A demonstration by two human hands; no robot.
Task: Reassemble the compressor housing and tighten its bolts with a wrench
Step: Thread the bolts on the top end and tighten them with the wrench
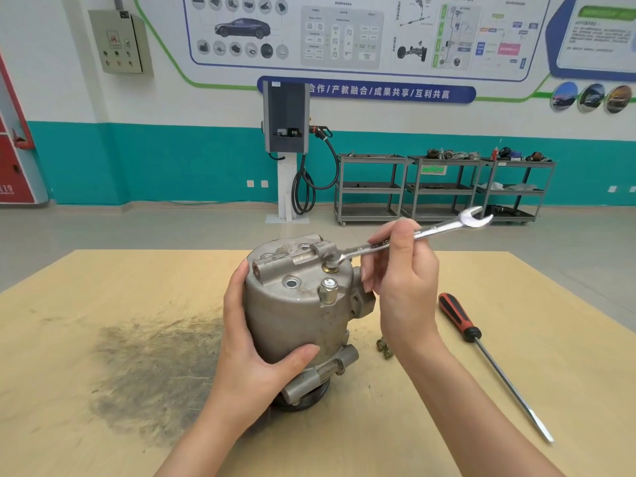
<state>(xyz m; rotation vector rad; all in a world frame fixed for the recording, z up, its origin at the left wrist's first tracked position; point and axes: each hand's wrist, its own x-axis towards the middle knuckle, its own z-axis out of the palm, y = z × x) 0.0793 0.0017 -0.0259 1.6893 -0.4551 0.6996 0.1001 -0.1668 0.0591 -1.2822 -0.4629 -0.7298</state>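
Compressor housing (296, 304) stands assembled mid-desk, left hand (254, 342) wrapped round it — right hand (402, 270) pinches the combination wrench (406, 235), ring end on a top bolt (329, 268); loose bolts (384, 349) beside it suggest tightening is unfinished.

Your grey compressor housing (296, 315) stands upright on the table (103, 339), wrench (413, 235) ring end sitting on a top bolt (329, 268), handle angling up right.

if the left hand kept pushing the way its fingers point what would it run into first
The left hand already grips the compressor housing, fingers wrapping its far side. Pushed further right, it would likely meet the right hand, though depth is unclear.
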